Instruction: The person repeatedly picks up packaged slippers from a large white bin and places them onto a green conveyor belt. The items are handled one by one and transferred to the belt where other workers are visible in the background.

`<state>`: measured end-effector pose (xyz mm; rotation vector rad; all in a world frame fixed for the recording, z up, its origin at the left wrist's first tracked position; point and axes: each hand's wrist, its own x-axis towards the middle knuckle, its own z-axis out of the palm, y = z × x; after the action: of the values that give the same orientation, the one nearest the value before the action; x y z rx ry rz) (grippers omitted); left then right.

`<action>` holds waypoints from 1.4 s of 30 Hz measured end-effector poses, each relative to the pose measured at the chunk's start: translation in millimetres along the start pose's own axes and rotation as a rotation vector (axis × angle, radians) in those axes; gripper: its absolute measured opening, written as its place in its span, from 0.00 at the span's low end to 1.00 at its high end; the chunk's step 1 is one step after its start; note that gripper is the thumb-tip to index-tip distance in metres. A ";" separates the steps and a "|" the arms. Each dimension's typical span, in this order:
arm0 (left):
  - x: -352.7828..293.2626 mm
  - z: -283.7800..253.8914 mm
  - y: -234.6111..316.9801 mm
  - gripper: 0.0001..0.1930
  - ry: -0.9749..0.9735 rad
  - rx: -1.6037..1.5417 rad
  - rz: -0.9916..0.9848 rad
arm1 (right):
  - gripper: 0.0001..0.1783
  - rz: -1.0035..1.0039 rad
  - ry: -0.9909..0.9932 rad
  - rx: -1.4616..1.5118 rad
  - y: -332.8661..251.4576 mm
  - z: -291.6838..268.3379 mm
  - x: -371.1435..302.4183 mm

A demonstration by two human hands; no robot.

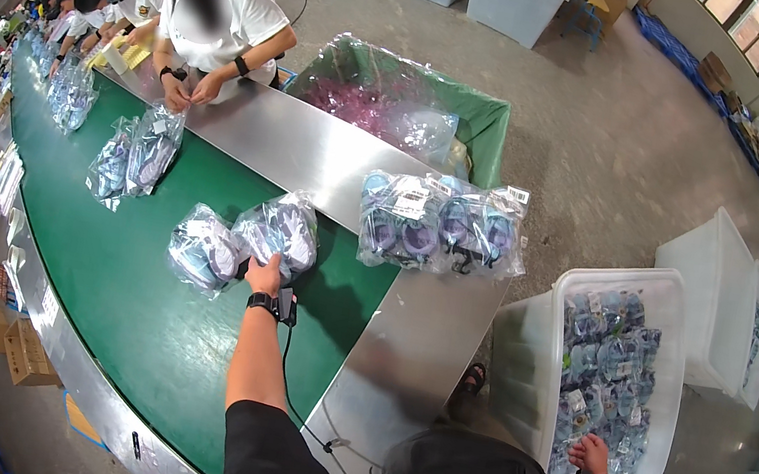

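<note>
In the head view, a green conveyor belt (111, 322) curves away to the person's left. The task's thing, a clear bag of pale shoes (285, 226), lies on the belt near its right end, touching or nearly touching a second clear bag (200, 246) to its left. The left hand (264, 272) has its fingers at the first bag's lower edge; one cannot tell whether they grip it. The right hand (589, 455), off to the right of the belt, is at a white bin (665, 389) of bagged shoes, fingers partly curled; whether it grasps any is unclear. On the metal ledge (286, 131) along the belt's far side, at its right end, sit bagged lavender and blue shoes (397, 225). Across the belt, a co-worker (247, 11) has both hands at the top of another bag (153, 151).
</note>
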<state>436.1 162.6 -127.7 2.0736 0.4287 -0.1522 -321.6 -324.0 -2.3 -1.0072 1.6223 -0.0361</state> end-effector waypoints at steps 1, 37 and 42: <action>-6.6 4.2 -3.8 0.45 0.006 -0.063 0.005 | 0.27 -0.007 0.001 -0.007 -3.0 3.6 -1.8; -389.7 17.6 130.8 0.36 -0.817 -0.542 -0.274 | 0.36 -0.478 -0.875 -0.199 -166.4 196.3 -92.4; -428.3 47.3 156.2 0.35 -1.006 -0.445 -0.296 | 0.33 -0.428 -0.925 -0.114 -164.3 198.0 -93.4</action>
<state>97.4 -52.6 93.7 1.2666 0.1101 -1.1069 -68.7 -275.7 90.7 -1.1984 0.5640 0.2088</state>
